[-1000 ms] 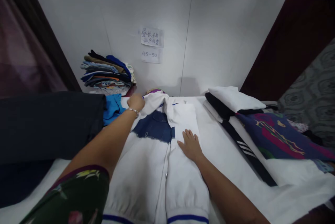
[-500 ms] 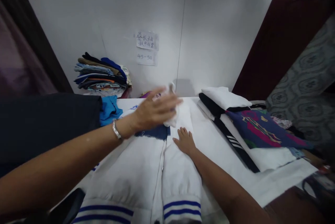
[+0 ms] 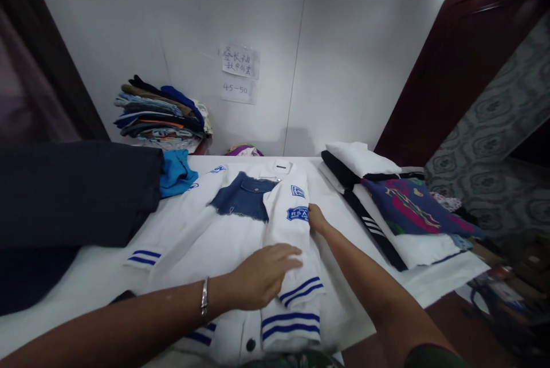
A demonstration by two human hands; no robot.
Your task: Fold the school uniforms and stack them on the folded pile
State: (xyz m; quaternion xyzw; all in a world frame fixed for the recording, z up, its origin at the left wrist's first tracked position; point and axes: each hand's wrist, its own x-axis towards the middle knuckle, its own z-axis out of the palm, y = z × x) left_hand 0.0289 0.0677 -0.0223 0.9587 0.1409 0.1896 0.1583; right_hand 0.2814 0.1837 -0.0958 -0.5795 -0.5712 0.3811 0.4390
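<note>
A white jacket [image 3: 223, 245] with a blue denim patch [image 3: 247, 196] and blue-striped cuffs lies front up. Its sleeve [image 3: 289, 236] on the right side, marked with blue badges, is laid over the front, the cuff near the hem. My left hand [image 3: 264, 276], with a bracelet on the wrist, is over the lower part of that sleeve, fingers stretched out. At the jacket's right edge, beside the larger badge, my right hand [image 3: 317, 219] grips the cloth; its fingertips are hidden behind the fabric. The other sleeve [image 3: 146, 256] lies out to the left.
The white table [image 3: 344, 265] carries a pile of folded clothes [image 3: 419, 207] on the right. Dark cloth [image 3: 77, 196] and a bright blue garment [image 3: 176, 173] lie on the left. Behind stands a clothing stack [image 3: 161, 113] against the wall, near paper notes [image 3: 239, 73].
The badge-marked sleeve now lies down along the jacket front. My left hand has come down toward me from near the collar. My right hand has shifted from the jacket's front to its right edge.
</note>
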